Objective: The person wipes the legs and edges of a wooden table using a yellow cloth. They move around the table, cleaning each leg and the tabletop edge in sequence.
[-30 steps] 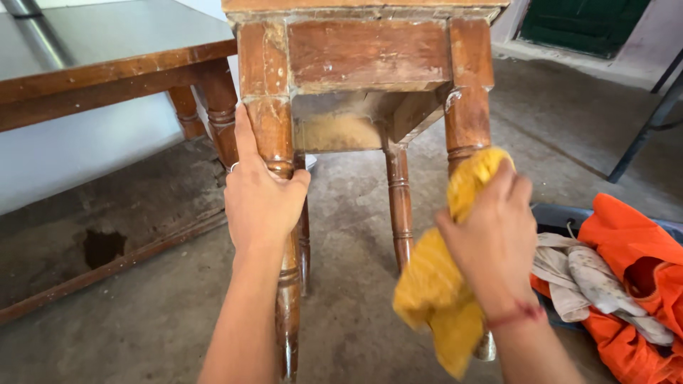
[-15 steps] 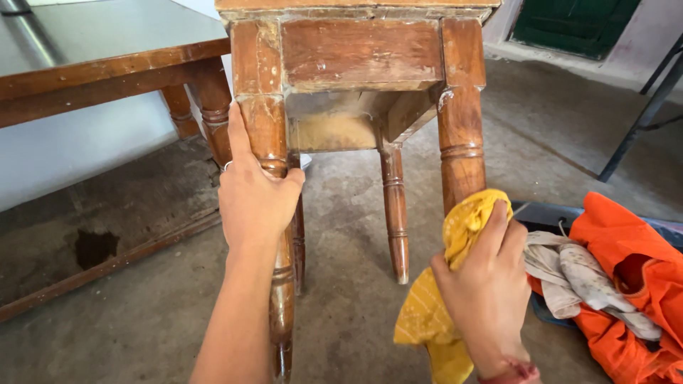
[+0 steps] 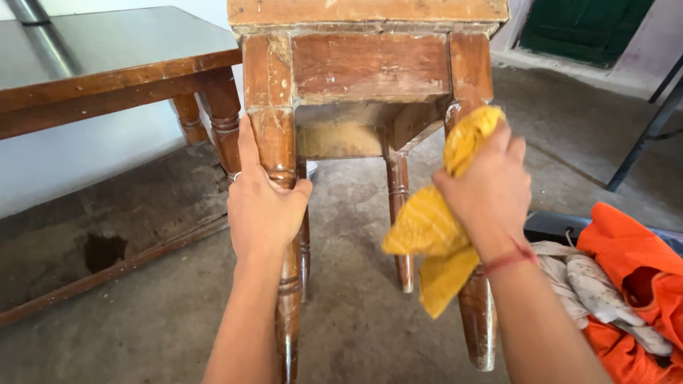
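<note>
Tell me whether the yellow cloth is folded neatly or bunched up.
Bunched up. The yellow cloth is crumpled in the right hand against the stool leg, with a loose end hanging below.

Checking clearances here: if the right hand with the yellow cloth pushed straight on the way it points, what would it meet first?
Most likely the stool's front right leg: the right hand already presses the yellow cloth against it.

Stool top: the worn brown wooden stool (image 3: pixel 370 64) is cut off by the upper picture edge.
Right front leg: hidden behind the fingers of the right hand (image 3: pixel 487 192) and the crumpled yellow cloth (image 3: pixel 434 235) they clutch.
Left front leg: partly covered under the left hand (image 3: pixel 263 210); its foot runs below the frame.
Orange fabric heap (image 3: pixel 633 277): cropped at the right edge.
</note>
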